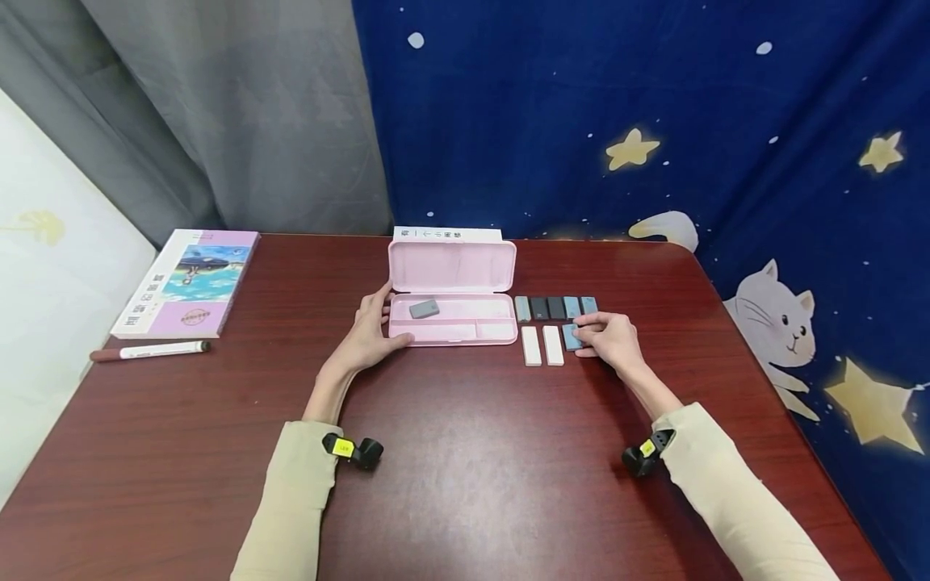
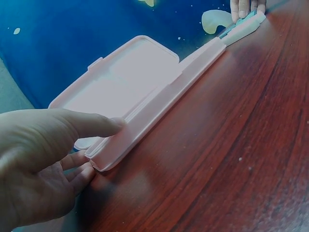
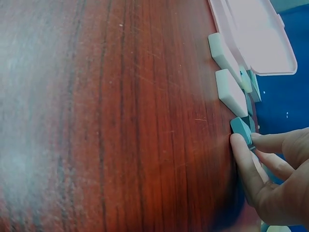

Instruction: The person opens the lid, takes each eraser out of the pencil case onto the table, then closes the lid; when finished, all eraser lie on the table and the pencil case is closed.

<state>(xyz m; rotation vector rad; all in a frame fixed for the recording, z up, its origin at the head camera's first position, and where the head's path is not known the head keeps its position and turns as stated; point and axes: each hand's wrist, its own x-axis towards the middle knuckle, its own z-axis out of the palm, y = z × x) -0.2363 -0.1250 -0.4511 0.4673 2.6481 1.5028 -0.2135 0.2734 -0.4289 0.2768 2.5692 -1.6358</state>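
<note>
An open pink pencil case [image 1: 452, 332] lies on the table with its lid [image 1: 452, 267] tipped back. Inside its rear compartment is one grey eraser [image 1: 425, 309]. My left hand [image 1: 373, 329] holds the case's left end, thumb on the front rim and fingers around the side. To the right of the case, my right hand [image 1: 609, 339] pinches a blue eraser [image 3: 242, 129] at the end of the front row. Two white erasers [image 1: 531, 346] lie beside it in that row. Behind them runs a row of several grey-green, black and blue erasers [image 1: 555, 307].
A white box [image 1: 446, 234] with printed characters stands behind the lid. At the far left are a book [image 1: 185, 282] with a purple and blue cover and a marker [image 1: 163, 349]. Curtains [image 1: 581, 121] hang along the table's back edge.
</note>
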